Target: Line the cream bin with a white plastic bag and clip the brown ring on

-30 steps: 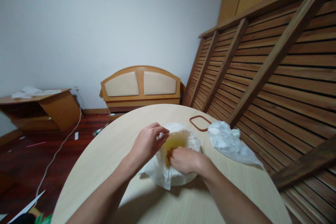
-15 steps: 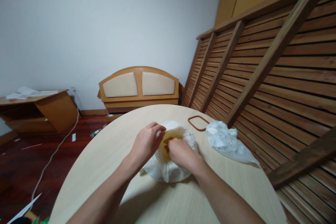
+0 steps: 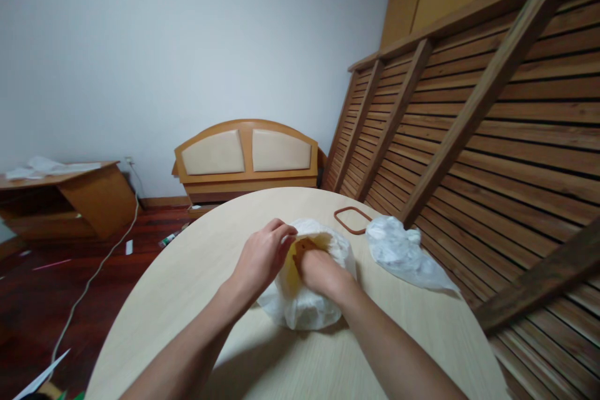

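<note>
A white plastic bag (image 3: pixel 304 303) sits on the round pale wooden table (image 3: pixel 197 275), its mouth open on something yellow (image 3: pixel 291 267) inside. My left hand (image 3: pixel 262 256) pinches the bag's left rim, fingers closed on the plastic. My right hand (image 3: pixel 319 269) is pushed into the bag's mouth from the right, its fingers curled and partly hidden inside; what they hold, if anything, does not show.
A second crumpled white bag (image 3: pixel 403 253) lies to the right, and a brown rubber band (image 3: pixel 350 220) behind it. Slatted wooden panels (image 3: pixel 469 137) lean along the right. Beyond the table stand a headboard (image 3: pixel 246 156) and a low cabinet (image 3: pixel 70 197); a cable (image 3: pixel 94 275) crosses the floor.
My right hand has moved left and deeper into the bag's mouth, covering most of the yellow content. My left hand keeps its pinch on the rim.
</note>
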Motion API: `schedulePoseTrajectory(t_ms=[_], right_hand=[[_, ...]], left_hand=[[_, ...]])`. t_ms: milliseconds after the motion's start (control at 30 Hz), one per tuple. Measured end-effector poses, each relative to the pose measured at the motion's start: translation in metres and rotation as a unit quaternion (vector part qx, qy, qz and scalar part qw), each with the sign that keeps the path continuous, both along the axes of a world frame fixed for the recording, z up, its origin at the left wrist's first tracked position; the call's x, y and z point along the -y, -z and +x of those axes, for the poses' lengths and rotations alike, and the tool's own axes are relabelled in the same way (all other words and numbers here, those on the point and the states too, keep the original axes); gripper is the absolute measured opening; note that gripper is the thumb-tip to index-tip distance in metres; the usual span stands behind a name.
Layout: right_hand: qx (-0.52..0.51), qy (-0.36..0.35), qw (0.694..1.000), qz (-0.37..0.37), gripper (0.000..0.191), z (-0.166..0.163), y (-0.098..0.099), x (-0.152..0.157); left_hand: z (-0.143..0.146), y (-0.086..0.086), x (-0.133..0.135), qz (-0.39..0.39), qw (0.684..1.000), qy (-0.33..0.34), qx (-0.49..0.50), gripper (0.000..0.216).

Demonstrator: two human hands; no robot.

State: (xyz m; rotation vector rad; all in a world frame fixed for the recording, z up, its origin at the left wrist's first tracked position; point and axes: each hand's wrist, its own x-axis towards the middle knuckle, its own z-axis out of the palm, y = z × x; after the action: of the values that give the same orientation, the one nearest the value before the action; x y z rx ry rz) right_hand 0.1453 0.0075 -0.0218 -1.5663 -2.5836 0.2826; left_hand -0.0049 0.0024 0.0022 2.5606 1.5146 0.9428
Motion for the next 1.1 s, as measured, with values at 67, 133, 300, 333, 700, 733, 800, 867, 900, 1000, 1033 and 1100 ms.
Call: schedulePoseTrajectory(t_ms=[67,133,300,333,700,733,800,867,900,1000,1033,1100], right_hand=[[-0.006,-0.004,1.000,0.000,0.035,-0.001,-0.002,0.006],[-0.020,-0.004,1.000,0.003,0.036,-0.002,-0.004,0.012],[-0.054,-0.074,0.995,-0.045,0.030,-0.007,-0.004,0.012],[-0.049,-0.087,0.994,-0.053,0.029,-0.008,-0.002,0.011],[-0.006,-0.088,0.996,0.008,0.037,0.004,-0.023,0.036],[-0.004,-0.099,0.995,0.004,0.040,0.004,-0.025,0.039],[-0.008,-0.098,0.995,-0.003,0.046,0.002,-0.026,0.045],[-0.002,-0.087,0.996,-0.012,0.049,-0.002,-0.026,0.048],[0.003,-0.084,0.996,-0.014,0.049,-0.003,-0.025,0.049],[0.006,-0.075,0.997,0.002,0.045,-0.006,-0.023,0.051],[-0.001,-0.072,0.997,0.016,0.045,-0.006,-0.023,0.052],[-0.013,-0.070,0.997,0.038,0.046,-0.005,-0.022,0.052]], left_hand=[[-0.001,0.000,-0.002,-0.002,1.000,-0.016,-0.002,0.016],[-0.002,0.001,-0.004,0.001,1.000,-0.021,-0.002,0.015],[-0.003,0.003,-0.004,0.010,1.000,-0.023,-0.004,0.014],[-0.003,0.003,-0.004,0.010,1.000,-0.024,-0.006,0.014],[-0.008,0.000,-0.008,0.009,0.998,-0.061,0.013,0.014],[-0.009,0.000,-0.009,0.010,0.998,-0.062,0.016,0.014],[-0.010,0.000,-0.009,0.011,0.998,-0.064,0.018,0.014],[-0.010,0.001,-0.010,0.012,0.998,-0.067,0.018,0.014],[-0.010,0.001,-0.010,0.012,0.998,-0.067,0.018,0.015],[-0.009,0.002,-0.011,0.015,0.997,-0.071,0.020,0.017],[-0.009,0.002,-0.012,0.015,0.997,-0.073,0.021,0.017],[-0.010,0.001,-0.012,0.014,0.997,-0.077,0.024,0.018]])
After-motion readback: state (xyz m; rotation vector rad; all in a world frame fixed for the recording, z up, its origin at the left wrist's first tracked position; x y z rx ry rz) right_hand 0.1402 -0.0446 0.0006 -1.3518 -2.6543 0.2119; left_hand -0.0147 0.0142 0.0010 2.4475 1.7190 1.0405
